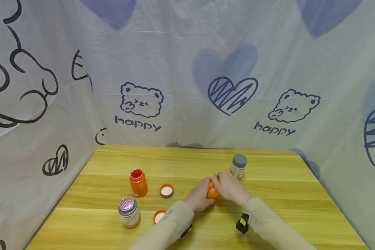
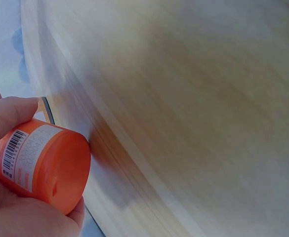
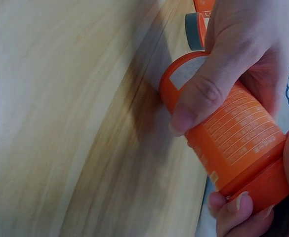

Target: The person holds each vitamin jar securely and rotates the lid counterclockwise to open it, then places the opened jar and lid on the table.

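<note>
Near the middle of the table, an orange bottle is held tilted between both hands. My left hand grips its body; in the right wrist view the thumb lies across the printed label. The fingers of my right hand curl round the orange cap at the other end. The left wrist view shows the bottle's round base, close over the wooden table, and a barcode label. In the head view the hands cover most of the bottle.
A grey-lidded bottle stands just behind my right hand. On the left are an uncapped orange bottle and a bottle with a shiny patterned top. Two caps lie inside-up, one partly behind my left sleeve. Printed cloth borders the table.
</note>
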Motion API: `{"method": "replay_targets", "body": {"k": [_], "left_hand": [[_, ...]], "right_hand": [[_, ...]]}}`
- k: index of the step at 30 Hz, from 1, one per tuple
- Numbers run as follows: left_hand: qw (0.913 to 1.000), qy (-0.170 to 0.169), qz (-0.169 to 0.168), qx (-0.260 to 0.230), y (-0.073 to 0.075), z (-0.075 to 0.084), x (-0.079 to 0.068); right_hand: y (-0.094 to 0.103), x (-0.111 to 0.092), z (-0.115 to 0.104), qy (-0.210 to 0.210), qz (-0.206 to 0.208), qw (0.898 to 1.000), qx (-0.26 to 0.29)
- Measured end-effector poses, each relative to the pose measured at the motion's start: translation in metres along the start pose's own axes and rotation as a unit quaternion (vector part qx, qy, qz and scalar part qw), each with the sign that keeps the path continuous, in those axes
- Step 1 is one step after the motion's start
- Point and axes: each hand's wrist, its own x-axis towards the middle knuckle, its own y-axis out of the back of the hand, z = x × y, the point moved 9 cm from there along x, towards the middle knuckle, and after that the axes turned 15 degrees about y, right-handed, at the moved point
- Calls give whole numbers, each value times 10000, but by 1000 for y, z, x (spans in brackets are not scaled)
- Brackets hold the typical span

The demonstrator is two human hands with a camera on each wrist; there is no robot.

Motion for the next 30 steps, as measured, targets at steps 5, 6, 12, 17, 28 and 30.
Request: {"method": "replay_targets", "body": {"k": [5,6,12,17,28,30], "left_hand": [[10000,-60,42,-33,2,1,0],[10000,-69,36,-42,2,1,0],[9999,-141,5,-41,2,0,0],[9998,-144,-66,-116,1,-2,1],[9994,-164,-148,-271,2,0,0],[9993,-140,-183,-297,2,-1,0]], "right_hand": [[1,-1,-3,306,158,9993,-171],[1,-1,-3,386,183,9989,-199],[2,-2,-8,864,201,9956,-289],[2,-4,-9,1156,124,9925,-366],[3,-8,-14,2148,273,9745,-586],[3,-8,-15,2319,296,9705,-593]]}}
